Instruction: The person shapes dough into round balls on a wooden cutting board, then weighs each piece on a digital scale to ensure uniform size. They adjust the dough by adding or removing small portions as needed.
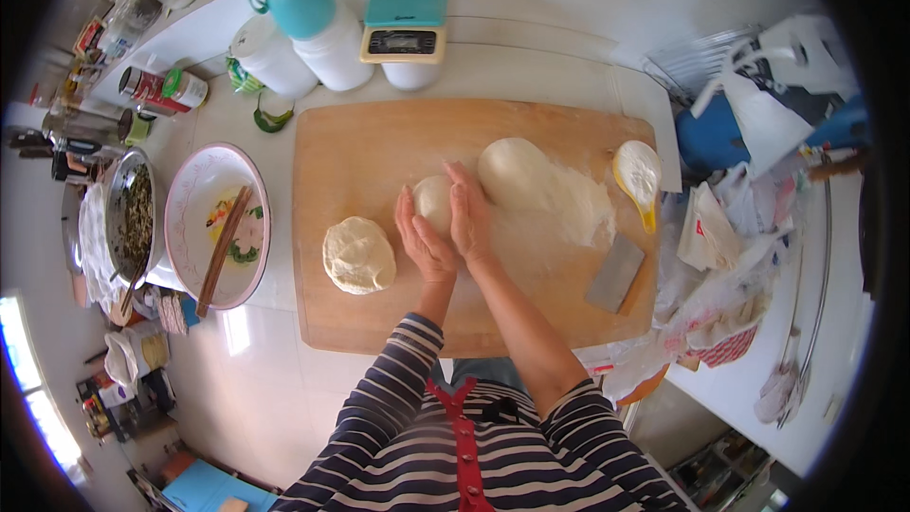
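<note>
A ball of dough point(432, 200) rests on the wooden board point(455, 327), cupped between both of my palms. My left hand point(425, 238) curves round its left and near side. Against its right side lies my right hand point(469, 217), fingers pointing away from me. To the left sits a rougher, wrinkled lump of dough point(359, 256), apart from the hands. Just beyond my right hand is a smooth, round piece of dough point(515, 169). Loose flour point(579, 206) is spread over the board to the right of it.
On the board's right are a yellow scoop of flour point(638, 174) and a metal dough scraper point(617, 272). Left of the board stand an enamel bowl point(178, 227) with chopsticks across it and a metal bowl of chopped filling point(135, 220). A kitchen scale point(405, 21) stands behind.
</note>
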Available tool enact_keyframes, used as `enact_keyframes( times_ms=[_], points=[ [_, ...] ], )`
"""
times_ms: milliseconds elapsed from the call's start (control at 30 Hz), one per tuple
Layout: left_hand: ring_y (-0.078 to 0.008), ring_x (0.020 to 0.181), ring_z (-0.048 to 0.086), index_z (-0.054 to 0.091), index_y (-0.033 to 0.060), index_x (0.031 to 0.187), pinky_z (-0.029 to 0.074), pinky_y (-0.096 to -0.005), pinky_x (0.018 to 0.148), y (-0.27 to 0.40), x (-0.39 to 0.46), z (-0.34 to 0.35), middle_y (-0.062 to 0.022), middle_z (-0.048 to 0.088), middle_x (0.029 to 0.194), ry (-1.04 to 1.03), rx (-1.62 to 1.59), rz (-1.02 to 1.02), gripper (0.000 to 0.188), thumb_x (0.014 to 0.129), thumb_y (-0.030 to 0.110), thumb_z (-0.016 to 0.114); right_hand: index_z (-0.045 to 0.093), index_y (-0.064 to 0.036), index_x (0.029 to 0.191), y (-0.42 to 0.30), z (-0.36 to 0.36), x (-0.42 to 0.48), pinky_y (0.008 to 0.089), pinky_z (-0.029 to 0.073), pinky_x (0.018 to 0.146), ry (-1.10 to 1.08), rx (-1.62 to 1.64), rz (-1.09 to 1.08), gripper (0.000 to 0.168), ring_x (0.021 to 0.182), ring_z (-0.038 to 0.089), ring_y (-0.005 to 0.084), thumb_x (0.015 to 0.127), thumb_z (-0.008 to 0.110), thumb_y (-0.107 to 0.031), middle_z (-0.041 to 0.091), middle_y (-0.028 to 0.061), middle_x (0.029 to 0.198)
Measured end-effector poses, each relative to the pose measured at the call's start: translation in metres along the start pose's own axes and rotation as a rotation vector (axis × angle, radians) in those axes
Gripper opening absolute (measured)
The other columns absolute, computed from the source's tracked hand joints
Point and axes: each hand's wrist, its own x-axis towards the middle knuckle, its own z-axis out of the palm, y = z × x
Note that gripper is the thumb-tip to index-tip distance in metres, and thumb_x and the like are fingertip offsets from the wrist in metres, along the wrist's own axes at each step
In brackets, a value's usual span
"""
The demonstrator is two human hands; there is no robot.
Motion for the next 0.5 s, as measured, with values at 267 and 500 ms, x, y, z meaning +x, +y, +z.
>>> enact_keyframes(
  times_ms=[267,500],
  points=[
    [-0.0328,0.106,0.051,0.056,-0.0024,0.11,0.039,-0.0399,0.092,-0.009,0.03,0.022,-0.0185,0.056,0.112,0.018,-0.096,0.126,0.049,0.094,0.033,0.027,0.055,0.004,0.111,-0.004,0.007,0.009,0.0344,0.038,0.091,0.133,0.185,0.102,0.038,0.102,0.051,0.0249,0.092,0.037,-0.024,0.057,0.0147,0.109],
    [-0.0343,0.104,0.051,0.056,-0.0023,0.111,0.04,-0.0403,0.091,-0.014,0.05,0.032,-0.0202,0.055,0.113,0.003,-0.112,0.136,0.038,0.092,0.025,0.038,0.049,0.004,0.117,-0.003,0.012,0.029,0.0353,0.036,0.094,0.094,0.031,-0.085,0.04,0.108,0.048,0.028,0.094,0.034,-0.024,0.053,0.0167,0.116]
  ],
)
